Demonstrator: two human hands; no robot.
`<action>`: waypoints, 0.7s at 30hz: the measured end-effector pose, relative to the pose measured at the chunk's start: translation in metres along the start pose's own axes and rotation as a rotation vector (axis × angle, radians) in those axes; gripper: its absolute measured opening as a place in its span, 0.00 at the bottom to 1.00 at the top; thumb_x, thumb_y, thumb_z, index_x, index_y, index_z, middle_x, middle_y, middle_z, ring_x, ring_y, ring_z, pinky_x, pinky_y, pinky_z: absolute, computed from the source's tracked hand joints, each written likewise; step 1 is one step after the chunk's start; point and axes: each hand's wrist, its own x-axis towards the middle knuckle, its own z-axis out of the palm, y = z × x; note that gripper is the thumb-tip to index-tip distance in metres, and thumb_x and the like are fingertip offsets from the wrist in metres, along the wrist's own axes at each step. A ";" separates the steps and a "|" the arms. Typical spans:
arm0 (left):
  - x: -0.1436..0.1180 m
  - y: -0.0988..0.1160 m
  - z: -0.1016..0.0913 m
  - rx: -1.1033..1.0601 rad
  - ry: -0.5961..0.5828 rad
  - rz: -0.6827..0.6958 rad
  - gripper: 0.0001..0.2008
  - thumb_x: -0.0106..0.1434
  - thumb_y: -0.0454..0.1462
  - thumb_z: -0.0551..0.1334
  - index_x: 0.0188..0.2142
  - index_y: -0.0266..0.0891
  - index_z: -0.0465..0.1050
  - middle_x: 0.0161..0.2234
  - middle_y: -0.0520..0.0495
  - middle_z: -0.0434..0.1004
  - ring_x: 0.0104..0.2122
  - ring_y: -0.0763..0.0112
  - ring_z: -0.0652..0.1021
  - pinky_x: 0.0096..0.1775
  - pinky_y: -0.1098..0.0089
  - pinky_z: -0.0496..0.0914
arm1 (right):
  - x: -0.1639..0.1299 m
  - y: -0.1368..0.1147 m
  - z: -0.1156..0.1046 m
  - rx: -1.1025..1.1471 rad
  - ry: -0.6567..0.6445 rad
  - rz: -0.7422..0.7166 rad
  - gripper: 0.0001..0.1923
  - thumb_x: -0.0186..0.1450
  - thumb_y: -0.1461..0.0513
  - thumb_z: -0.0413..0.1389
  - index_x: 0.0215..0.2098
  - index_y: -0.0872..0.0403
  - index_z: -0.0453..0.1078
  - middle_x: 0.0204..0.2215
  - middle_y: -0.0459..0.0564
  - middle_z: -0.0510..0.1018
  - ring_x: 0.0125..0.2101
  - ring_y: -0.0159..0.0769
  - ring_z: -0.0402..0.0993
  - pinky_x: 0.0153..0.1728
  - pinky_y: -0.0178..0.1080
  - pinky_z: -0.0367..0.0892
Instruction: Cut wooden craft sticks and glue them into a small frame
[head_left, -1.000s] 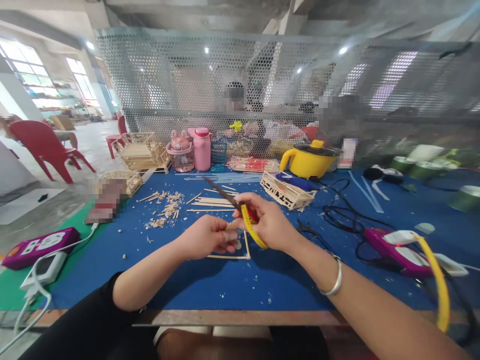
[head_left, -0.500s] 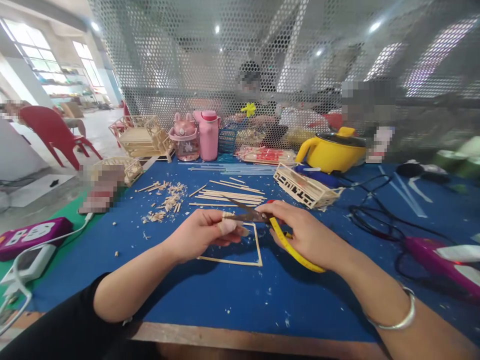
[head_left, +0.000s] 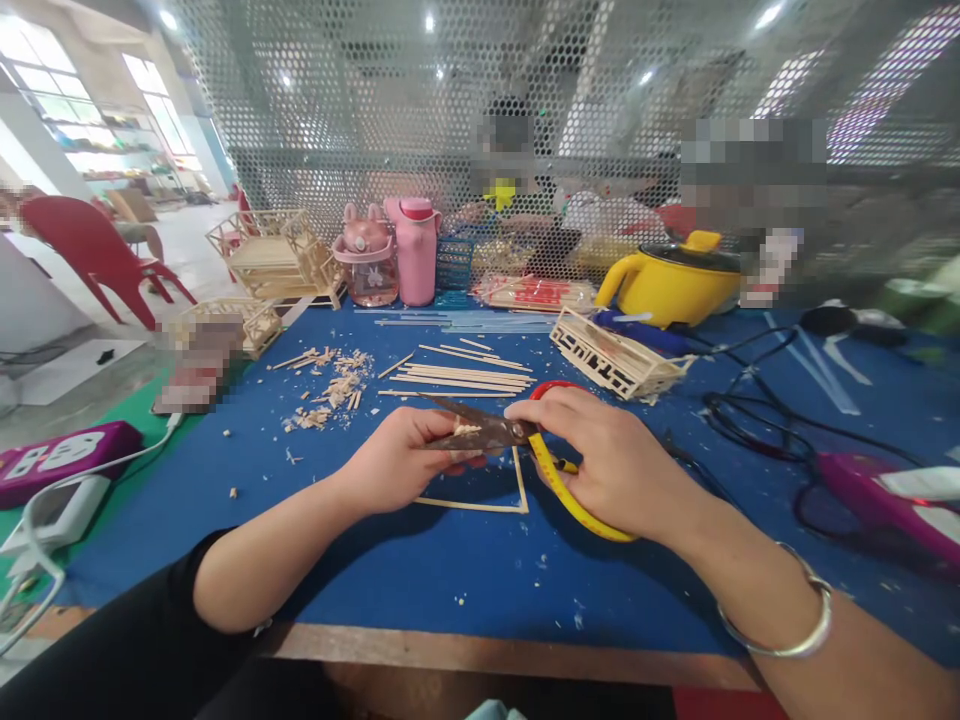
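Observation:
My right hand [head_left: 600, 440] grips a pair of scissors [head_left: 491, 432] with yellow and red handles and dark, worn blades. The blades are spread and point left, the lower one lying across the fingers of my left hand [head_left: 397, 455]. Those fingers are closed in a pinch on a small pale wooden piece [head_left: 468, 429], which shows between the blades; most of it is hidden. Below both hands, a thin wooden stick frame [head_left: 480, 506] lies on the blue table surface, partly covered by my left hand.
Behind my hands lie several wooden sticks [head_left: 465, 376], with a heap of offcuts [head_left: 341, 385] to their left. A small wooden model [head_left: 619, 355], a yellow pot [head_left: 675, 285] and black cables [head_left: 750, 400] are at right. Pink bottles [head_left: 417, 250] stand before a perforated screen [head_left: 360, 120].
The scissors have shifted left over my left fingers, and their blades look wider apart. My left hand now covers more of the stick frame. The view has tilted slightly downward.

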 end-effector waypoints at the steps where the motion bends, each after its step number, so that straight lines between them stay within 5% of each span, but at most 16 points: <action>1: 0.000 -0.001 0.000 0.009 0.002 0.011 0.08 0.55 0.36 0.63 0.34 0.36 0.79 0.32 0.46 0.80 0.31 0.72 0.77 0.31 0.75 0.69 | 0.000 -0.001 0.000 -0.002 -0.003 0.002 0.22 0.55 0.69 0.51 0.47 0.52 0.68 0.38 0.52 0.74 0.39 0.40 0.70 0.38 0.40 0.68; 21: -0.002 -0.003 -0.002 0.262 0.030 0.246 0.12 0.62 0.40 0.58 0.33 0.34 0.77 0.30 0.47 0.78 0.29 0.72 0.73 0.31 0.74 0.67 | 0.000 -0.007 0.001 -0.067 0.048 -0.064 0.24 0.53 0.68 0.53 0.49 0.56 0.66 0.41 0.55 0.71 0.41 0.44 0.66 0.43 0.47 0.64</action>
